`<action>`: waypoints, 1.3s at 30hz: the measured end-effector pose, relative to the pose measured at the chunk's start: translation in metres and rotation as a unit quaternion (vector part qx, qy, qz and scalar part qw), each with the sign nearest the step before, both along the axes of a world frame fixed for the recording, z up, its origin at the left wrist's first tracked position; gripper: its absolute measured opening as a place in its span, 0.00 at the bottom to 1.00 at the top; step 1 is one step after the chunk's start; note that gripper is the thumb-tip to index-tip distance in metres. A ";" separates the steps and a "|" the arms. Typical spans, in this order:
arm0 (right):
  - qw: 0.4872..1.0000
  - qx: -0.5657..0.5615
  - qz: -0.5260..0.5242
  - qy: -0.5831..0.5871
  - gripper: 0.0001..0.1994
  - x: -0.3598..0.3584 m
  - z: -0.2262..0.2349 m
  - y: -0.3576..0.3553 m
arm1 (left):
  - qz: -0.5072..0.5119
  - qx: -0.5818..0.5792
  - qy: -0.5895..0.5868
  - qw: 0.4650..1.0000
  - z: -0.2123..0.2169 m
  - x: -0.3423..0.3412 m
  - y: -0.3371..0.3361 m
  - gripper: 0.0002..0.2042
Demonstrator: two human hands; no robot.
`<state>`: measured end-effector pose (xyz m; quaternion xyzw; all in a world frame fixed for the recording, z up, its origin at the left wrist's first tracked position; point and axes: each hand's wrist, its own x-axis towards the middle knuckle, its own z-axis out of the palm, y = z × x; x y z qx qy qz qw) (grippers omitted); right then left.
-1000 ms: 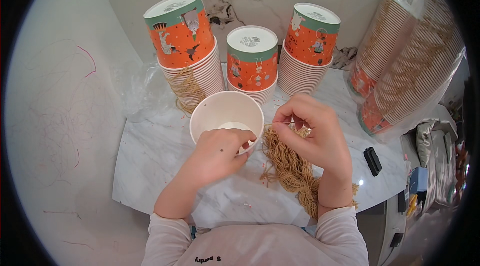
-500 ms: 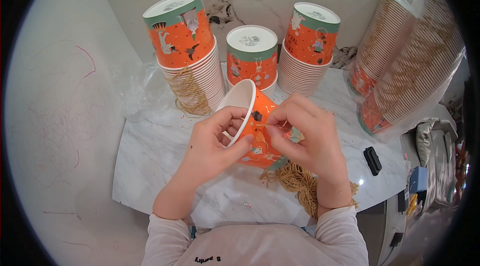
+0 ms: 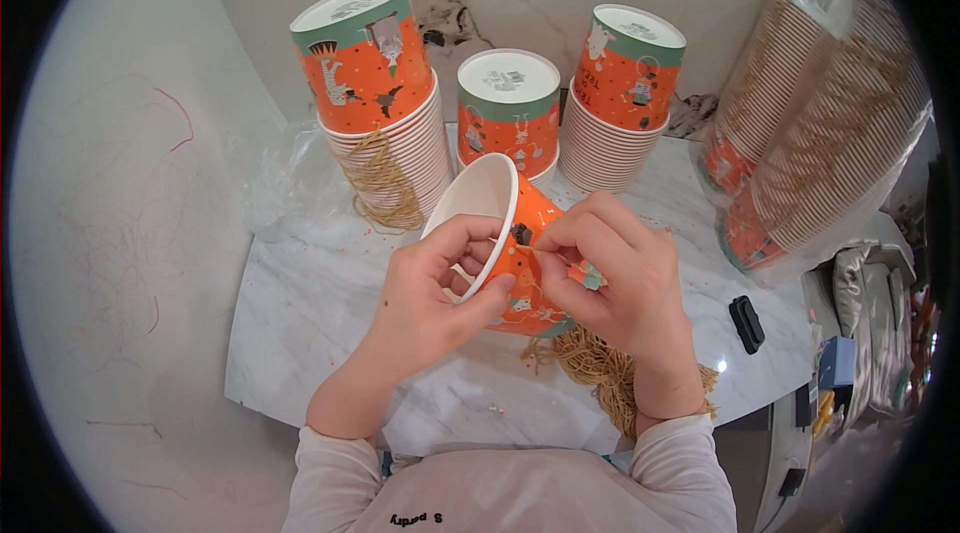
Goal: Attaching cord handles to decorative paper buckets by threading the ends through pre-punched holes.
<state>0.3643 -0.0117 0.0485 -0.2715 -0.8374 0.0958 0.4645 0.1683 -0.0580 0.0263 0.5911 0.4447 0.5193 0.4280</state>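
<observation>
An orange paper bucket (image 3: 540, 208) with a white rim and a green band tilts over the table, its mouth facing left. My left hand (image 3: 438, 278) grips it by the rim, fingers inside and thumb against the printed outside. At the bucket's right side, my right hand (image 3: 612, 268) pinches a thin tan string (image 3: 524, 250) that comes out of the wall just below the rim. A hank of tan string (image 3: 600, 363) lies on the table beneath my right wrist. Whether the string runs through to the inside is hidden by the bucket.
Upside-down bucket stacks stand behind: left (image 3: 365, 63), middle (image 3: 508, 118) and right (image 3: 625, 73). Tan strings hang on the left stack. Bagged bucket stacks (image 3: 830, 123) lean at the right. A small black object (image 3: 746, 324) lies on the marble table (image 3: 300, 333); clear plastic (image 3: 285, 183) sits at far left.
The string end between the bucket and my right fingers looks shorter. Both hands keep their holds, and the bucket has shifted very slightly.
</observation>
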 end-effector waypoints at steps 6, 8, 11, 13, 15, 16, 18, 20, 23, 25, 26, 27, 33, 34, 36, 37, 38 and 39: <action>1.000 0.011 -0.011 -0.015 0.09 0.000 0.000 -0.001 | -0.003 0.004 0.002 1.000 -0.001 -0.001 0.000 0.18; 1.000 0.010 -0.013 -0.018 0.09 0.000 0.000 -0.001 | -0.002 0.005 0.008 1.000 -0.001 -0.001 0.000 0.18; 1.000 0.014 -0.015 -0.024 0.09 0.000 0.000 -0.002 | -0.005 0.005 0.005 1.000 -0.001 0.000 0.000 0.18; 0.999 0.016 -0.013 -0.024 0.09 -0.001 0.000 -0.001 | -0.003 0.006 0.004 1.000 -0.001 0.000 0.000 0.18; 0.999 0.018 -0.012 -0.024 0.10 -0.001 0.000 -0.001 | -0.002 0.006 0.007 1.000 -0.001 0.000 0.000 0.18; 0.999 0.017 -0.012 -0.024 0.10 -0.001 0.000 -0.001 | 0.000 0.005 0.009 1.000 -0.001 0.000 0.000 0.18; 1.000 0.017 -0.010 -0.024 0.10 0.000 -0.001 -0.001 | 0.001 0.005 0.010 1.000 -0.001 0.000 0.000 0.18; 0.999 0.025 -0.014 -0.027 0.10 0.000 -0.001 -0.001 | 0.002 0.006 0.010 1.000 -0.003 0.000 0.000 0.18; 0.999 0.030 -0.017 -0.030 0.10 -0.001 0.000 -0.001 | 0.001 0.008 0.008 1.000 -0.004 -0.001 0.001 0.18; 0.999 0.032 -0.017 -0.029 0.10 -0.001 0.000 -0.001 | -0.001 0.011 0.012 1.000 -0.004 -0.001 0.001 0.18; 0.999 0.033 -0.018 -0.029 0.10 -0.001 0.000 -0.001 | -0.001 0.011 0.012 1.000 -0.004 -0.001 0.001 0.18; 0.999 0.033 -0.018 -0.029 0.10 -0.001 0.000 -0.001 | -0.002 0.011 0.014 1.000 -0.004 -0.001 0.001 0.18; 0.999 0.032 -0.017 -0.032 0.10 -0.001 0.001 -0.001 | -0.014 0.006 0.003 1.000 -0.003 -0.001 0.001 0.18; 0.999 0.033 -0.016 -0.036 0.10 -0.001 0.001 -0.001 | -0.022 0.004 0.000 1.000 -0.003 -0.001 0.001 0.17; 0.999 0.034 -0.014 -0.040 0.10 -0.001 0.000 -0.001 | -0.035 -0.015 -0.015 0.999 0.003 0.000 -0.001 0.17; 0.998 0.036 -0.013 -0.046 0.10 -0.001 0.000 0.000 | -0.047 -0.035 -0.030 0.998 0.005 0.000 -0.001 0.17; 0.998 0.037 -0.012 -0.053 0.10 -0.002 0.000 0.000 | -0.047 -0.035 -0.029 0.998 0.005 -0.001 -0.001 0.17; 0.998 0.037 -0.012 -0.053 0.10 -0.002 0.000 0.000 | -0.070 -0.057 -0.063 0.994 0.005 -0.003 -0.001 0.17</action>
